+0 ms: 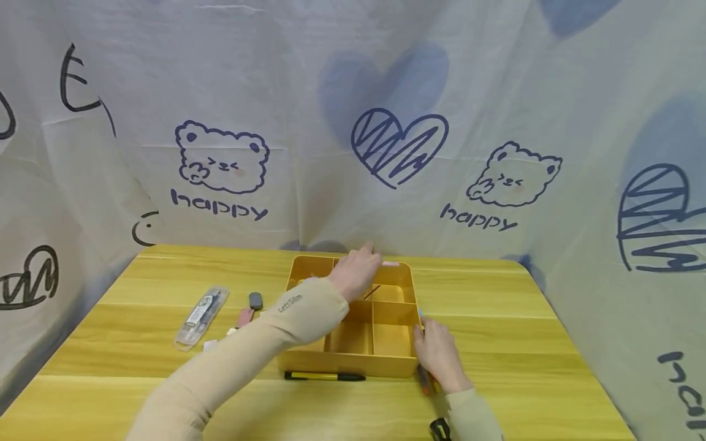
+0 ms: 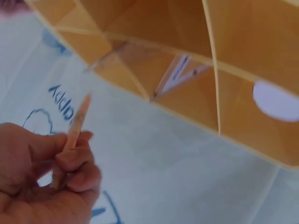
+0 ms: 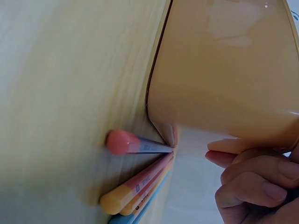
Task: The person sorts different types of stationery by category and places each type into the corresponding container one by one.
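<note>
My left hand (image 1: 355,272) reaches over the far side of a yellow-orange divided box (image 1: 349,362). In the left wrist view its thumb and fingers pinch a slim pink pen (image 2: 77,123), held outside the box wall. Inside the box, a clear set square (image 2: 175,77) leans in one compartment and a round white piece (image 2: 275,101) lies in another. My right hand (image 1: 438,352) is at the box's right side near the front corner. Its fingers are curled and grip the box edge; the thumb is hidden in the right wrist view.
Several coloured pens (image 3: 135,186) lie along the box's right side. A yellow-and-black pen (image 1: 324,376) lies before its front wall. To the left are a clear pen case (image 1: 201,318), a grey piece (image 1: 255,300) and a pink piece (image 1: 244,317). A black object (image 1: 439,429) is near the front.
</note>
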A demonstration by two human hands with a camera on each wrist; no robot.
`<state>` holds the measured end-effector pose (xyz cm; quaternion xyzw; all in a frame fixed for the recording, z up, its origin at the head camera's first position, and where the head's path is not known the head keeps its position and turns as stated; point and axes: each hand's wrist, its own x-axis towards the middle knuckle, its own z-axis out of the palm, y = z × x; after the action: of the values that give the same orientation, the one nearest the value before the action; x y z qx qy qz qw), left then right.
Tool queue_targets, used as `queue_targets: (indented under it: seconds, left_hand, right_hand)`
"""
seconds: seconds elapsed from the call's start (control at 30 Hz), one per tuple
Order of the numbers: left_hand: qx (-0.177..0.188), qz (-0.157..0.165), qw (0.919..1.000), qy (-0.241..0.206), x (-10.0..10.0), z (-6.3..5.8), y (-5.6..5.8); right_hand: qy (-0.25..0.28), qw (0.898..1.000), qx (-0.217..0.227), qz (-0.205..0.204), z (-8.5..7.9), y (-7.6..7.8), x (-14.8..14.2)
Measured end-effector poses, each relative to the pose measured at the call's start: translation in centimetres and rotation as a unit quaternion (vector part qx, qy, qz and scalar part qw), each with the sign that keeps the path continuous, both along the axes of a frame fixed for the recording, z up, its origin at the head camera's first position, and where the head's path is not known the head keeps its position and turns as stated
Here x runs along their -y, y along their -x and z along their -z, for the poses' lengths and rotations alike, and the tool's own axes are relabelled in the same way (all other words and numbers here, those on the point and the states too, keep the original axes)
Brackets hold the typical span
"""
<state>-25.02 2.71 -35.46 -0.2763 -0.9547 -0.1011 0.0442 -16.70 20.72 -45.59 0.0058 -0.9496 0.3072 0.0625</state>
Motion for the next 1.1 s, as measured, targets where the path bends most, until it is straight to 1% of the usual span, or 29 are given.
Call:
queue_targets:
  seconds: [0.07,0.13,0.2,0.3,0.37,0.43,0.57,0.63,0.73,0.83,0.97,1.03,1.1]
  left_hand:
    - [-0.01,0.015,0.9997,-0.018,-0.5,0.6,0.1]
    - [-0.033,0.032,0.9986,-0.026,-0.9,1.1,0.0]
    - [-0.066,0.05,0.9963,-0.023,-1.3,1.7,-0.3]
    - [-0.111,0.074,0.991,0.009,-2.0,2.3,-0.8]
    - [-0.127,0.085,0.9876,0.036,-2.4,2.6,-1.1]
    - [-0.136,0.09,0.9842,0.069,-2.8,2.9,-1.5]
    - [-0.158,0.1,0.9727,0.137,-3.3,3.5,-2.2]
    - [-0.166,0.101,0.968,0.158,-3.4,3.7,-2.4]
    - [-0.166,0.101,0.9637,0.184,-3.3,4.0,-2.5]
    - [-0.162,0.099,0.9621,0.196,-3.3,4.2,-2.6]
    - [-0.156,0.093,0.9622,0.202,-3.4,4.4,-2.5]
    - [-0.164,0.091,0.9613,0.203,-3.3,4.5,-2.5]
    - [-0.184,0.09,0.9579,0.201,-3.0,4.4,-2.7]
  right_hand:
    - [-0.001,1.0,0.001,0.002,0.0,0.0,0.0]
    - [-0.002,1.0,0.004,0.001,-0.1,-0.1,0.0]
    - [-0.002,1.0,0.01,0.003,-0.1,0.0,0.1]
    - [-0.005,1.0,0.01,0.003,-0.1,0.0,0.1]
    - [-0.008,1.0,0.007,0.005,-0.1,0.0,0.1]
    - [-0.011,1.0,0.004,0.007,-0.2,0.0,0.1]
    - [-0.024,1.0,-0.004,0.013,-0.3,0.0,0.0]
    - [-0.029,0.999,-0.011,0.013,-0.3,0.0,-0.1]
    - [-0.031,0.999,-0.018,0.014,-0.2,0.0,0.0]
    - [-0.03,0.999,-0.017,0.013,-0.2,0.0,0.0]
    - [-0.012,1.0,0.006,0.009,-0.2,-0.1,0.1]
    - [-0.004,1.0,0.012,0.005,-0.2,-0.1,0.1]
    - [0.001,1.0,0.015,0.003,-0.2,-0.2,0.1]
